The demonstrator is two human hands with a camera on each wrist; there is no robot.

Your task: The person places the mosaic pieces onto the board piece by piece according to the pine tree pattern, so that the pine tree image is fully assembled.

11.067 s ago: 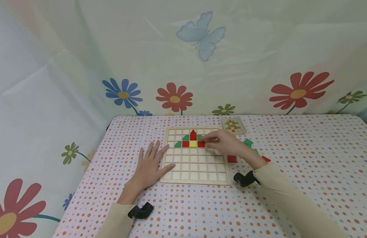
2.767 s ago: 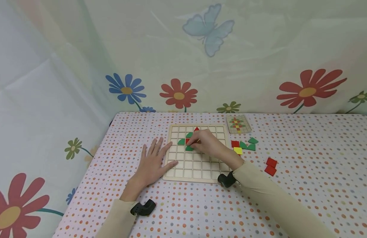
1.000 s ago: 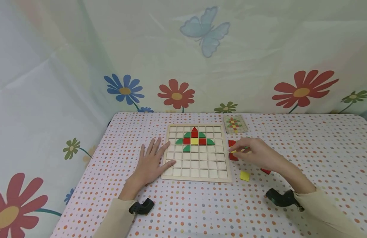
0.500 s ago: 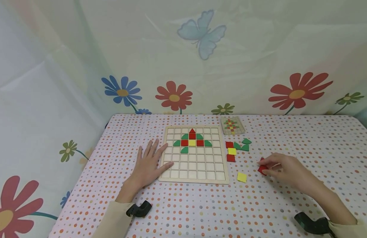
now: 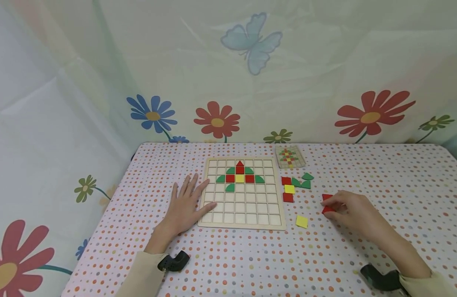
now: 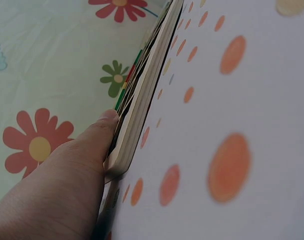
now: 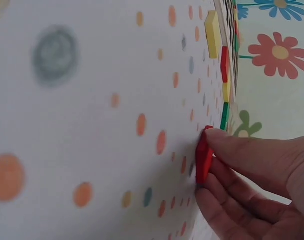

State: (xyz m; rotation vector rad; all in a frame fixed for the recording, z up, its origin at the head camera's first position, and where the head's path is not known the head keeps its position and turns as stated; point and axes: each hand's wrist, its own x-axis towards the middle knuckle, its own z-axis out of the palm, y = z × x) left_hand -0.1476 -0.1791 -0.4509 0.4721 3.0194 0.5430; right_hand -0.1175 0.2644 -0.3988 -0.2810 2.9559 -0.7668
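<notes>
My left hand (image 5: 183,206) lies flat with spread fingers, its thumb and fingertips over the left edge of the wooden grid board (image 5: 244,227). Set in the board's upper cells are a red triangle (image 5: 240,163), red squares, a yellow square (image 5: 240,178) and several green quarter-round tiles (image 5: 230,187). Well to the right of the board, my right hand (image 5: 356,210) pinches a red tile (image 7: 203,157) between thumb and fingers, low over the cloth. Another bit of red (image 5: 326,196) shows at its fingertips in the head view.
Beside the board's right edge lie red squares (image 5: 288,198), a yellow square (image 5: 289,189) and green quarter-round tiles (image 5: 307,176). Another yellow square (image 5: 301,222) sits nearer the front. A pattern card (image 5: 290,156) lies behind them on the dotted tablecloth (image 5: 250,264).
Since the oldest frame, green tiles have been added at the right and lower left of the pattern. My right hand has moved from the board rightward to the red tiles. My left hand stays put.
</notes>
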